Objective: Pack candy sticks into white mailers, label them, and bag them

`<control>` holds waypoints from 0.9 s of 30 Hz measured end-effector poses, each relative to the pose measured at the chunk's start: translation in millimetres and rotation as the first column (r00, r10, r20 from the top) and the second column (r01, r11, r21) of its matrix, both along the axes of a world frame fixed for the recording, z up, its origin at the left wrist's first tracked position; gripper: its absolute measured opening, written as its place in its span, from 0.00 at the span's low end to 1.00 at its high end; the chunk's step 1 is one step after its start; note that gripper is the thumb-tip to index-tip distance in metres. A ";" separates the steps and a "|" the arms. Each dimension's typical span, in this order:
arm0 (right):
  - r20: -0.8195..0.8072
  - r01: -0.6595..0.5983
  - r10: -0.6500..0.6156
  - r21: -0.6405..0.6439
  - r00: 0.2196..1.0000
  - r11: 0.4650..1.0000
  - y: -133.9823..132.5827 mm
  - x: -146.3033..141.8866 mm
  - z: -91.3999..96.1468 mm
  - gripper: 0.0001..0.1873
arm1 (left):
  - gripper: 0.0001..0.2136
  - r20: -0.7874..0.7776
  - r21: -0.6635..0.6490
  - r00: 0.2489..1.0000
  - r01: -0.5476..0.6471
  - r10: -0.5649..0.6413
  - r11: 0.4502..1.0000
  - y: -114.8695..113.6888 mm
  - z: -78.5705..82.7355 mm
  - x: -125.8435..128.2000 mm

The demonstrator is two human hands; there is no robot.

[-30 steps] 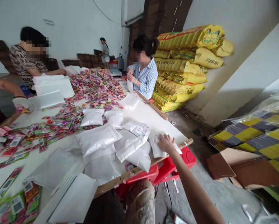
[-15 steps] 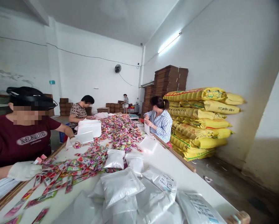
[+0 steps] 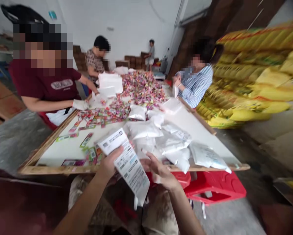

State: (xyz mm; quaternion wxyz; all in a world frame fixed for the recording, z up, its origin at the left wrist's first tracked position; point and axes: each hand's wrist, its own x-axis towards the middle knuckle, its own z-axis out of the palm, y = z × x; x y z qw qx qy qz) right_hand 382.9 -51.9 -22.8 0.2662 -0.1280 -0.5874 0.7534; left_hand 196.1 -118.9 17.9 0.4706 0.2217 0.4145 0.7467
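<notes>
A strip of white printed labels with black text and barcodes slants over the near edge of the table. My left hand grips its left side, with the thumb lying on the printed face. The strip's lower end hangs below the tabletop, above my lap. Just to its right is my right hand, fingers apart and slightly blurred, with no object visible in it. Whether its fingertips touch the strip's edge I cannot tell. Beyond my hands lie several filled whitish plastic bags, some bearing printed labels.
Small colourful packets cover much of the white table. A person in maroon works at the left, a person in stripes at the right. Red stools stand under the near edge; yellow sacks are stacked at the right.
The view has tipped down and shows more of the near table edge. My two hands and the label strip, out of sight earlier, are now in view.
</notes>
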 end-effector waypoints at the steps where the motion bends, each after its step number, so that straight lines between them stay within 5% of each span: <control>1: -0.019 0.038 -0.038 0.001 0.999 0.999 -1.4 -10.7 -4.4 0.44 | 0.19 -0.007 0.037 0.999 0.039 -0.039 0.999 2.8 1.1 2.1; 5: -0.068 0.287 -0.281 0.090 0.957 0.954 -5.8 -33.2 -5.2 0.29 | 0.19 -0.213 -0.020 0.971 -0.119 0.113 0.993 11.5 3.4 0.0; 7: -0.052 0.308 -0.304 0.210 0.951 0.928 -6.4 -29.3 -1.2 0.26 | 0.19 -0.292 -0.111 0.944 -0.194 0.154 0.975 11.2 -2.1 -3.6; 10: 0.014 0.250 -0.288 0.455 0.957 0.855 -7.0 -16.0 5.8 0.19 | 0.19 -0.193 -0.222 0.979 0.014 -0.058 0.975 8.5 -15.6 -2.8; 13: 0.020 0.225 -0.312 0.648 0.950 0.727 -9.4 -4.8 10.9 0.14 | 0.19 -0.107 -0.314 0.959 0.219 -0.264 0.924 7.4 -28.4 3.7; 19: 0.069 0.206 -0.441 0.813 0.895 0.544 -18.7 9.2 10.6 0.22 | 0.19 -0.102 -0.446 0.946 0.234 -0.309 0.864 17.2 -43.3 7.1; 21: 0.017 0.284 -0.518 0.821 0.855 0.496 -18.5 17.8 19.0 0.20 | 0.21 -0.129 -0.465 0.942 0.218 -0.310 0.858 19.9 -48.6 2.8; 24: -0.220 0.602 -0.673 0.686 0.706 0.408 2.3 39.8 46.5 0.10 | 0.22 -0.259 -0.490 0.940 0.071 -0.223 0.869 18.5 -61.8 -13.2; 27: -0.532 0.939 -0.786 0.293 0.316 0.179 62.5 57.2 72.5 0.06 | 0.23 -0.362 -0.517 0.930 -0.143 -0.064 0.844 9.3 -78.4 -39.4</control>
